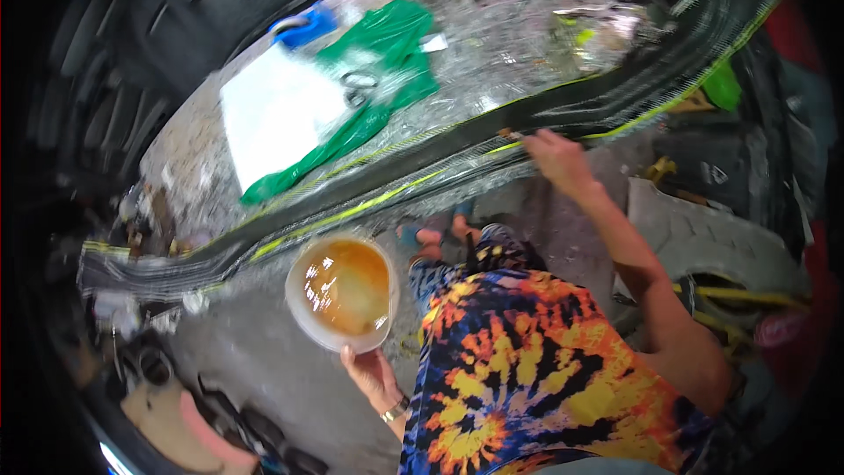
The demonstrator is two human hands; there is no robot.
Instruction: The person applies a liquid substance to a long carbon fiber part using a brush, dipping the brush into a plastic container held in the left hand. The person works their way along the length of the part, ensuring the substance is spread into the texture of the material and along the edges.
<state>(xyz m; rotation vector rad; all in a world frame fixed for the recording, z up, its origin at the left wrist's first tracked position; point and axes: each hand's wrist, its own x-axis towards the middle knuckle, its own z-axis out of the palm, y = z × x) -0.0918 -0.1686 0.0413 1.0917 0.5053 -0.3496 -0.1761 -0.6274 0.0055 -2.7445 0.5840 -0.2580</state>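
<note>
My left hand (374, 377) grips the lower rim of a translucent white plastic tub (303, 314), held slightly tilted. Glossy amber liquid fills part of it. Farther up and to the right, my right hand (557, 158) is closed on what looks like a small brush (507, 134), whose brownish tip meets the dark strip. That long black woven-fabric strip (369, 185) with yellow-green edge threads runs across the whole view, curving upward at the right. It looks wet and shiny on the right part. My fingers hide most of the brush.
Beyond the strip, a film-covered table (479, 53) bears a white sheet (277, 114), green plastic (387, 53), scissors (358, 86) and a blue tape roll (303, 26). A grey moulded part (703, 233) lies at right. Dark objects (255, 431) stand on the floor at lower left.
</note>
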